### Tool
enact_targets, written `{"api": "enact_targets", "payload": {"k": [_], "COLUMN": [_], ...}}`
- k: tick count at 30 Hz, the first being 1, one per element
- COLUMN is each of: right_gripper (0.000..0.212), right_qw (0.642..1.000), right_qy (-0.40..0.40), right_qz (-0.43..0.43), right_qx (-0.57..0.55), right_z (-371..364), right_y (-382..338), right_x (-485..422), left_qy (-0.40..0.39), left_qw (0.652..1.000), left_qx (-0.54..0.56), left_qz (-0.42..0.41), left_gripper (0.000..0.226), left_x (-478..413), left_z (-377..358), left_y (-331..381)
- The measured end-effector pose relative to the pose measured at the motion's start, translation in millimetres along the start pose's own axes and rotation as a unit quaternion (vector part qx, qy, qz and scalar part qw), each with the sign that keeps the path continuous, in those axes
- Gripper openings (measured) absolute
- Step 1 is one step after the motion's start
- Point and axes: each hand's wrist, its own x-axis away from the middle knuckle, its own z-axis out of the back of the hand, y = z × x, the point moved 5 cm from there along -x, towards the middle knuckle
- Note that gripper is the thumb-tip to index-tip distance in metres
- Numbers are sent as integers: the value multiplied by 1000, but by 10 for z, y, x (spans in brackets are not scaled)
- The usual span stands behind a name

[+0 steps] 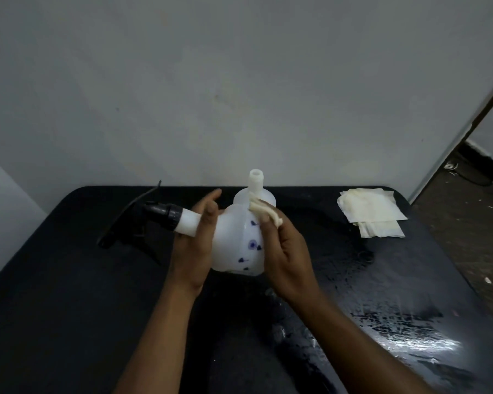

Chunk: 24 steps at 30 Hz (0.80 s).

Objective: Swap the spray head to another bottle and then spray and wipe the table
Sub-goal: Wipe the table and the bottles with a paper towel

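My left hand (195,240) holds a white bottle (236,245) with small blue flower marks, tipped so its neck points left. The black spray head (143,220) sits on that neck, its thin tube trailing up to the left. My right hand (285,251) presses a crumpled white cloth (264,210) against the bottle's upper right side. Behind it a second white bottle (256,183) stands upright on the black table (69,280), its open neck bare.
A stack of folded pale cloths (372,211) lies at the table's back right. Wet streaks (396,334) shine on the right half of the tabletop. A grey wall rises right behind the table; bare floor lies off the right edge.
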Motion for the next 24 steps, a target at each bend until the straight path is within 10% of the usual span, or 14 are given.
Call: {"api": "enact_targets", "payload": {"k": [8,14,24], "right_gripper": [55,34,29], "right_qw": [914,997,941], "right_qy": [-123,-74,-85], "right_qz": [238,-3,-272], "right_qx": [306,-8,-183], "right_z": [-388,-230,-514], "right_y": [-99,-70,151], "right_x": [277,137,371], "left_qy": [216,161,266], "left_qw": [962,973,946], "left_qx": [135,152,182], "left_qz": [93,59,-22], "left_gripper": [49,32,29], "left_x": [31,28,58], "left_z": [240,213,385], "left_y": [35,79,157]}}
